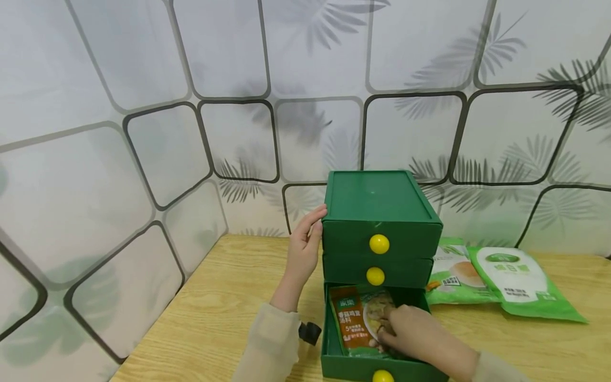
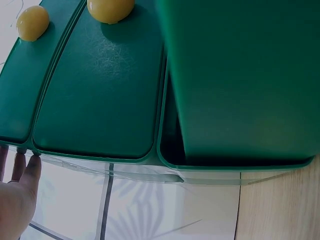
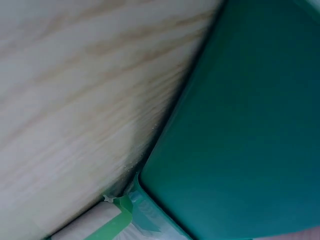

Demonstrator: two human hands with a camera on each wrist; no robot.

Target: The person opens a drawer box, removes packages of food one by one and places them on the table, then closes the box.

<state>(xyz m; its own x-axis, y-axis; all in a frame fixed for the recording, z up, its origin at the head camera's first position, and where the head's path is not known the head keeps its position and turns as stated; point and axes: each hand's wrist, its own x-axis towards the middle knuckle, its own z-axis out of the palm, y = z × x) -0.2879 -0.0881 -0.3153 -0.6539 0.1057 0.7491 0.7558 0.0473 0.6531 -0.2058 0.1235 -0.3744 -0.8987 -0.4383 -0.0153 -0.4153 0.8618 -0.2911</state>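
Note:
A green drawer cabinet (image 1: 377,196) with round yellow knobs stands on the table, its bottom drawer (image 1: 350,367) pulled out. Inside that drawer lies a brown-and-green soup seasoning packet (image 1: 350,329), printed with a bowl of food. My right hand (image 1: 420,331) reaches into the drawer from the right, and its curled fingers and thumb pinch the right part of the packet. Fingers extended, my left hand (image 1: 305,249) rests against the cabinet's upper left side. In the right wrist view only the drawer's outer wall (image 3: 240,130) fills the right side; the hand's fingers are hidden there.
Two green-and-white food bags (image 1: 513,278) lie to the right of the cabinet, partly overlapping. A black wrist strap piece (image 1: 310,333) shows by the left sleeve. Behind the wooden table (image 1: 215,302) hangs a patterned curtain (image 1: 315,132).

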